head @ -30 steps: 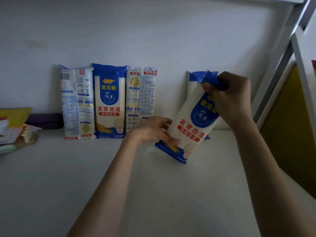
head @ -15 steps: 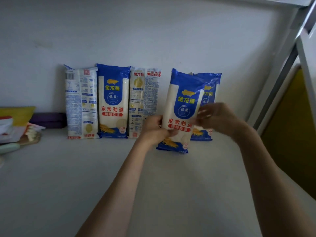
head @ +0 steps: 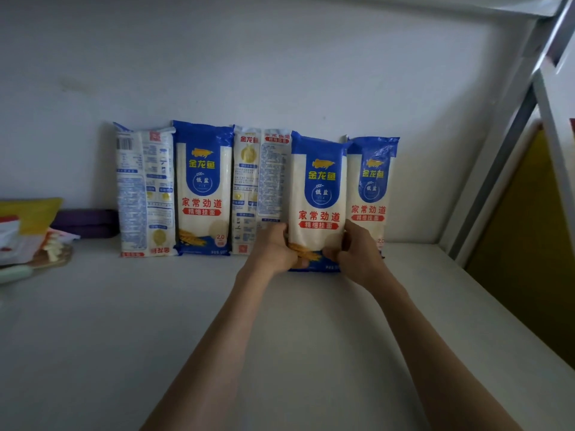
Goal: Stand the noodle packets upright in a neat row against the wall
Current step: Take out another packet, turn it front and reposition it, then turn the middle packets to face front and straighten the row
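L hand (head: 273, 250) & R hand (head: 357, 253) are both gripping the lower end of an upright noodle packet (head: 319, 194), standing w/ four other packets (head: 202, 188) along the wall (head: 280, 73).

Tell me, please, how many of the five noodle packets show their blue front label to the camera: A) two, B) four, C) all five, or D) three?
D: the second packet, the held fourth packet and the fifth packet show blue fronts, while the first packet and the third packet show their printed backs.
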The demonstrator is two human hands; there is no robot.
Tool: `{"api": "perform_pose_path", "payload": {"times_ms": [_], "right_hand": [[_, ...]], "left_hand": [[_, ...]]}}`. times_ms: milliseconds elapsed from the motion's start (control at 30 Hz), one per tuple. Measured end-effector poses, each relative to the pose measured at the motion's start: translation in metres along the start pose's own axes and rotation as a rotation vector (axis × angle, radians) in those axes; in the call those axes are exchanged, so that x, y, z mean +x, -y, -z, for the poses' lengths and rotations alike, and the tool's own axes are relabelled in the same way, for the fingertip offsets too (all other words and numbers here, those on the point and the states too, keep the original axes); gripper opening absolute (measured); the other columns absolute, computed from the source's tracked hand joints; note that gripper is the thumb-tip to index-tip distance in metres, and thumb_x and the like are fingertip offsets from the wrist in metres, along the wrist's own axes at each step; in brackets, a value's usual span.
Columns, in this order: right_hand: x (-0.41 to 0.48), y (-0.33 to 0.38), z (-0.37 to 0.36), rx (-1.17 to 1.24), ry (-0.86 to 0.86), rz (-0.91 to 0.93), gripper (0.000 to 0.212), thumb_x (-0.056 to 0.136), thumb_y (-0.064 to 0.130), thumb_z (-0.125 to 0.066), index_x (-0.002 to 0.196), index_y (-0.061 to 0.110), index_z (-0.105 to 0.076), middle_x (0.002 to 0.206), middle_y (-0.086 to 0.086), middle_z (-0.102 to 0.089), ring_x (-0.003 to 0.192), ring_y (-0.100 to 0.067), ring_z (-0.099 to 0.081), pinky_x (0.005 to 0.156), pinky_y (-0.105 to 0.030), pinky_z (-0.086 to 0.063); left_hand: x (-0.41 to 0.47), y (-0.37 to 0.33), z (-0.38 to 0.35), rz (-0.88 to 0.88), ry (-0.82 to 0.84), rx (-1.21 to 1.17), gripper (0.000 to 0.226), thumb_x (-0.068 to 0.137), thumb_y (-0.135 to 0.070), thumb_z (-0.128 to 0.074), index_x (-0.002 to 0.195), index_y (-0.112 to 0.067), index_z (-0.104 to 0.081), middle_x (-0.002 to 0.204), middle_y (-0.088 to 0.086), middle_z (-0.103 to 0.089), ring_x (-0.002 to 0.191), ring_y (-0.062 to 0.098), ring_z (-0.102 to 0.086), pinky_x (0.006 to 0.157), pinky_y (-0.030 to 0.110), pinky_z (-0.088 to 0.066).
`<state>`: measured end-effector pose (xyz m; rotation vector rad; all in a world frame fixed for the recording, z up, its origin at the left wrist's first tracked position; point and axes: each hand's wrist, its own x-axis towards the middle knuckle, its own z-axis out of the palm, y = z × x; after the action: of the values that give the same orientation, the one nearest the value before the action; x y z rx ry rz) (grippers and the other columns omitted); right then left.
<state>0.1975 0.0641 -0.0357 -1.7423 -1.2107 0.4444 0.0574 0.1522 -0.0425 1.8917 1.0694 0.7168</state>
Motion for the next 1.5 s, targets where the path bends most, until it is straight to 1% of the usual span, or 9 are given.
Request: {"api": "perform_pose_path", "payload": {"times_ms": [133, 300, 600, 767, 900, 1133, 1300, 1400, 1500], "right_hand": [[-0.003, -0.005, -0.004, -0.002, -0.042, 0.024, 0.048, 0.088, 0.0, -0.062, 0.131, 0.014, -0.046, 0.129, 0.001, -0.053, 0.129, -0.024, -0.046, 0.103, -0.047, -0.042], [0.001, -0.003, -0.001, -0.065, -0.096, -0.015, 0.038, 0.088, 0.012, -0.067, 0.123, 0.009, -0.053, 0.128, -0.005, -0.058, 0.123, -0.027, -0.052, 0.096, -0.042, -0.048], [0.011, -0.007, -0.002, -0.146, -0.268, -0.048, 0.026, 0.078, 0.02, -0.079, 0.089, 0.0, -0.069, 0.093, -0.005, -0.064, 0.085, -0.017, -0.057, 0.055, -0.018, -0.041], [0.017, -0.005, -0.017, -0.145, -0.379, -0.07, 0.028, 0.078, 0.022, -0.078, 0.089, 0.0, -0.066, 0.095, -0.011, -0.067, 0.084, -0.019, -0.058, 0.067, -0.03, -0.05], [0.019, -0.004, -0.025, -0.193, -0.389, -0.127, 0.036, 0.082, 0.024, -0.074, 0.104, -0.002, -0.064, 0.102, -0.017, -0.068, 0.09, -0.029, -0.064, 0.063, -0.027, -0.045], [0.021, -0.001, -0.026, -0.192, -0.395, -0.146, 0.04, 0.08, 0.021, -0.075, 0.109, -0.004, -0.064, 0.106, -0.019, -0.067, 0.097, -0.033, -0.063, 0.072, -0.032, -0.051], [0.015, 0.001, -0.027, -0.186, -0.385, -0.164, 0.039, 0.081, 0.025, -0.074, 0.107, -0.002, -0.063, 0.105, -0.019, -0.066, 0.096, -0.034, -0.062, 0.078, -0.038, -0.055], [0.016, 0.017, -0.022, -0.227, -0.351, -0.196, 0.023, 0.085, 0.021, -0.062, 0.099, 0.003, -0.061, 0.097, -0.013, -0.066, 0.086, -0.031, -0.065, 0.072, -0.041, -0.058], [0.021, 0.042, -0.022, -0.125, -0.244, -0.125, 0.007, 0.083, 0.004, -0.062, 0.087, -0.001, -0.064, 0.087, -0.009, -0.07, 0.073, -0.018, -0.065, 0.054, -0.026, -0.052]], "left_hand": [[0.003, 0.004, -0.015, -0.017, -0.118, 0.032, 0.061, 0.06, -0.012, -0.091, 0.114, -0.01, -0.063, 0.107, 0.004, -0.071, 0.097, 0.019, -0.068, 0.082, 0.032, -0.056], [-0.001, 0.008, -0.021, 0.023, -0.249, 0.131, 0.033, 0.066, -0.029, -0.088, 0.084, -0.006, -0.073, 0.079, 0.004, -0.072, 0.073, 0.016, -0.069, 0.059, 0.029, -0.056], [-0.004, 0.01, -0.025, 0.036, -0.347, 0.184, 0.033, 0.066, -0.039, -0.086, 0.077, -0.012, -0.071, 0.073, 0.0, -0.069, 0.068, 0.016, -0.066, 0.052, 0.024, -0.044], [-0.001, 0.011, -0.027, 0.043, -0.442, 0.222, 0.026, 0.076, -0.035, -0.08, 0.088, -0.015, -0.068, 0.085, 0.0, -0.068, 0.079, 0.016, -0.066, 0.06, 0.029, -0.051], [0.004, 0.014, -0.027, 0.026, -0.427, 0.201, 0.025, 0.081, -0.022, -0.076, 0.101, -0.01, -0.068, 0.097, 0.004, -0.067, 0.09, 0.019, -0.065, 0.068, 0.029, -0.052], [0.008, 0.01, -0.027, -0.002, -0.331, 0.128, 0.011, 0.079, -0.014, -0.076, 0.081, -0.006, -0.07, 0.076, 0.005, -0.068, 0.071, 0.016, -0.066, 0.047, 0.015, -0.04], [0.006, 0.007, -0.017, 0.012, -0.3, 0.131, 0.007, 0.079, -0.001, -0.066, 0.075, 0.0, -0.072, 0.071, 0.012, -0.07, 0.062, 0.017, -0.064, 0.054, 0.026, -0.052], [0.003, 0.002, 0.0, -0.009, -0.321, 0.143, 0.016, 0.081, 0.005, -0.061, 0.074, -0.002, -0.072, 0.069, 0.012, -0.068, 0.054, 0.012, -0.054, 0.052, 0.022, -0.044], [0.0, -0.005, 0.026, -0.015, -0.461, 0.077, 0.018, 0.085, 0.003, -0.062, 0.088, -0.01, -0.073, 0.076, -0.004, -0.061, 0.06, 0.004, -0.053, 0.052, 0.013, -0.039]]}}
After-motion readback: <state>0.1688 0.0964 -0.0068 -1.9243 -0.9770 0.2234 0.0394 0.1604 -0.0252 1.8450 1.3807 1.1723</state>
